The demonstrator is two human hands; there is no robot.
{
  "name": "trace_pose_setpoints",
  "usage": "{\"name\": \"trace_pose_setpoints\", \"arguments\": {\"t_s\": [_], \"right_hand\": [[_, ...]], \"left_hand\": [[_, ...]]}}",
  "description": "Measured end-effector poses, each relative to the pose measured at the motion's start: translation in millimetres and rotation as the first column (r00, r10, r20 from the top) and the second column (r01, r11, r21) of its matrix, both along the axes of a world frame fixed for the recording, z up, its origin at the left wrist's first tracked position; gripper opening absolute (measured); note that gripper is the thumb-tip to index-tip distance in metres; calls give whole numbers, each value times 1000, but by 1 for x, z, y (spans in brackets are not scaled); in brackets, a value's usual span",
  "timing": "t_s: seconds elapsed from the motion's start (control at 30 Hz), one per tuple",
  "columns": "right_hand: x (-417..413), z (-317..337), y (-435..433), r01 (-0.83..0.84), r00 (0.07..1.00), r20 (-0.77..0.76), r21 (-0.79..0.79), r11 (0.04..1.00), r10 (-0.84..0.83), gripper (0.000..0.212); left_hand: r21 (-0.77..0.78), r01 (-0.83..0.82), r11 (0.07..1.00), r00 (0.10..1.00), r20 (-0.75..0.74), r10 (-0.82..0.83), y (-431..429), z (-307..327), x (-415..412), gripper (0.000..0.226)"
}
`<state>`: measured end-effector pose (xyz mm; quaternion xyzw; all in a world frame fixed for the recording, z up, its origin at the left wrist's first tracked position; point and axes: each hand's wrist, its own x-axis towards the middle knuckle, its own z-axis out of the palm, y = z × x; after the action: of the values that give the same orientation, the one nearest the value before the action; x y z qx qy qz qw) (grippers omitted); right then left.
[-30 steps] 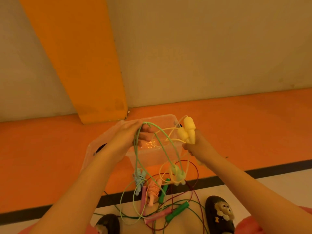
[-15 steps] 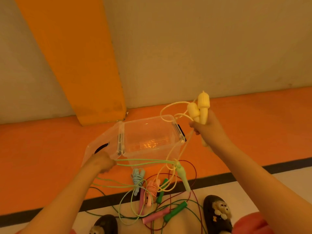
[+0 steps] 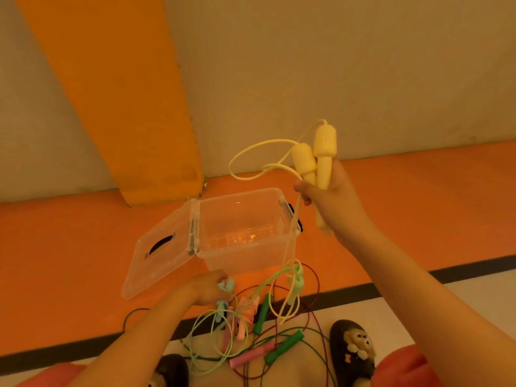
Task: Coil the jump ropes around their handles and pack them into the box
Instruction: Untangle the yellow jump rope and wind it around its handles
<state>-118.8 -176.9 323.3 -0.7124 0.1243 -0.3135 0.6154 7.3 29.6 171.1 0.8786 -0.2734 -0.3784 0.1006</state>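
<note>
We hold yellow plastic rope handles [image 3: 324,155] up in right hand [image 3: 333,203]. Left hand [image 3: 205,287] grips pale blue coiled rope [image 3: 226,285] by clear plastic box [image 3: 237,261].

Beige wall [image 3: 307,65] noted at back, crossed by slanted orange pillar [image 3: 111,93]. Orange floor [image 3: 418,205] is bounded by black stripe [image 3: 460,270]; pale floor [image 3: 491,286] nearer. Two dark slippers seen at bottom: right slipper [image 3: 340,358] decorated with toy animal, left slipper [image 3: 170,370] partly cut off.
</note>
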Motion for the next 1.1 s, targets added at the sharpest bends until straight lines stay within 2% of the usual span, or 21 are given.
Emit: {"name": "trace_pose_setpoints", "arguments": {"t_s": [0.07, 0.1, 0.23, 0.4, 0.47, 0.53, 0.63, 0.7, 0.8, 0.87, 0.97, 1.03, 1.1], "right_hand": [[0, 3, 2, -8, 1000, 15, 6, 1000, 8, 37], [0, 4, 4, -15, 1000, 22, 0, 1000, 15, 36], [1, 6, 9, -38, 999, 32, -5, 999, 38, 38], [4, 6, 9, -27, 999, 20, -20, 999, 27, 43], [4, 7, 8, -23, 1000, 7, -33, 999, 23, 44], [3, 9, 5, -21, 1000, -1, -26, 999, 21, 44], [2, 9, 2, -14, 1000, 4, -6, 1000, 14, 41], [1, 7, 1, -2, 1000, -11, -13, 1000, 1, 40], [1, 5, -1, 10, 999, -31, -31, 999, -11, 41], [1, 4, -1, 13, 999, -30, -33, 999, -14, 43], [1, 3, -2, 15, 1000, -22, -28, 999, -16, 43], [1, 2, -2, 10, 1000, -24, -27, 1000, -10, 43], [2, 1, -1, 16, 999, -34, -31, 999, -17, 42]], "left_hand": [[-254, -76, 964, 995, -86, 55, -15, -3, -14, 61], [-320, -91, 943, 992, -114, 57, -24, -5, -20, 59], [-435, -99, 895, 983, -183, 21, -54, -13, -43, 51], [-519, -136, 844, 976, -216, 25, -82, -14, -56, 25], [-504, -109, 857, 992, -106, 63, -90, -13, -59, 14], [-456, -101, 884, 994, -1, 113, -94, -14, -58, 23], [-394, -130, 910, 991, -20, 133, -93, -15, -55, 45], [-348, -100, 932, 995, -21, 99, -90, -13, -53, 43], [-345, -108, 932, 992, -92, 81, -88, -9, -56, 33], [-369, -224, 902, 964, -222, 148, -88, -8, -57, 25], [-367, -403, 838, 873, -430, 231, -85, -1, -61, 23], [-322, -468, 823, 833, -472, 289, -81, 1, -60, 29], [-289, -499, 817, 828, -436, 352, -80, 4, -59, 30]]}}
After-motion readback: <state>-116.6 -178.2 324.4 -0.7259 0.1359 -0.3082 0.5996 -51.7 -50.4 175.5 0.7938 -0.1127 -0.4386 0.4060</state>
